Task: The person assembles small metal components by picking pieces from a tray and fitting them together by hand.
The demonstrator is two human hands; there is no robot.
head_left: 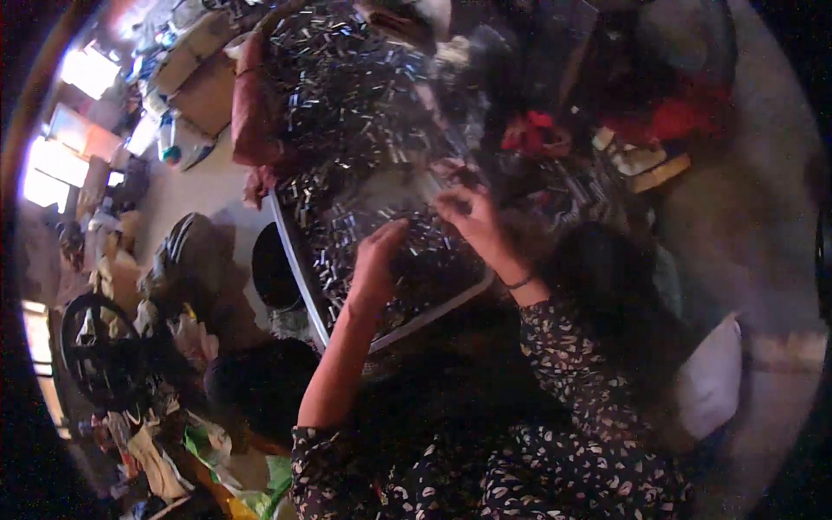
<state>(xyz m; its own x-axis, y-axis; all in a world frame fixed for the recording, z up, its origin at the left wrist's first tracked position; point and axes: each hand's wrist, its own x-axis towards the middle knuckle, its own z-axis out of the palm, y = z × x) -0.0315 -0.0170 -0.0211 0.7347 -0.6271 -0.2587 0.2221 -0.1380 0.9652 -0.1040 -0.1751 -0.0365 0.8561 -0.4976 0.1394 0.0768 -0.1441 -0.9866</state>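
Observation:
Countless small shiny metal pieces [334,130], short and rod-like, cover a broad work surface with a pale metal rim [296,260]. Low over the near part of the heap, my left hand [378,253] has its fingers drawn together, pointing right. Anything between them is too small or dim to make out. To its right, my right hand [472,217] is bent inward with thumb and fingers curled into a pinch. What it grips, if anything, is unclear. A gap with loose pieces lies between the two hands.
A reddish sleeve or cloth [251,108] hangs over the left edge. Red cloth [535,134] lies at the far right. A dark round container [276,267] stands left of the rim, cardboard boxes [206,95] farther back. A white sack [711,381] is at right.

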